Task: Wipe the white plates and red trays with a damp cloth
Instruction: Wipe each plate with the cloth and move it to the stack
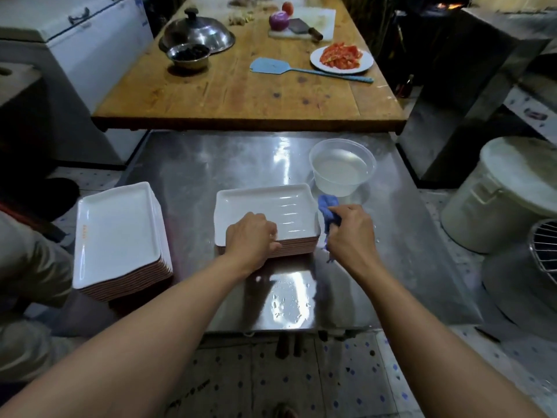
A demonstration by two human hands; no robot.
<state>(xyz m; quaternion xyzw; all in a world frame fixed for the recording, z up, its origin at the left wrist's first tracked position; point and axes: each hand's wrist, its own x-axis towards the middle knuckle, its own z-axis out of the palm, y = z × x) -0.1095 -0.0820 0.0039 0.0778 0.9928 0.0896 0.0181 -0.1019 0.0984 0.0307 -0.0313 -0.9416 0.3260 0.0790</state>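
A stack of rectangular plates, white on top with reddish undersides, sits in the middle of the steel table; the top plate [265, 203] looks wet. My left hand [251, 239] grips the near edge of that stack's top plate. My right hand [351, 233] is closed around a crumpled blue cloth [327, 211], held just off the stack's right edge. A second, taller stack of the same plates [116, 233] stands at the table's left edge, untouched.
A clear plastic bowl of water [342, 167] stands behind the cloth. The steel table [211, 164] is wet near its front edge. Behind it a wooden table [229, 95] carries a blue spatula, a plate of cut tomato and metal bowls. A white bucket [500, 200] stands at the right.
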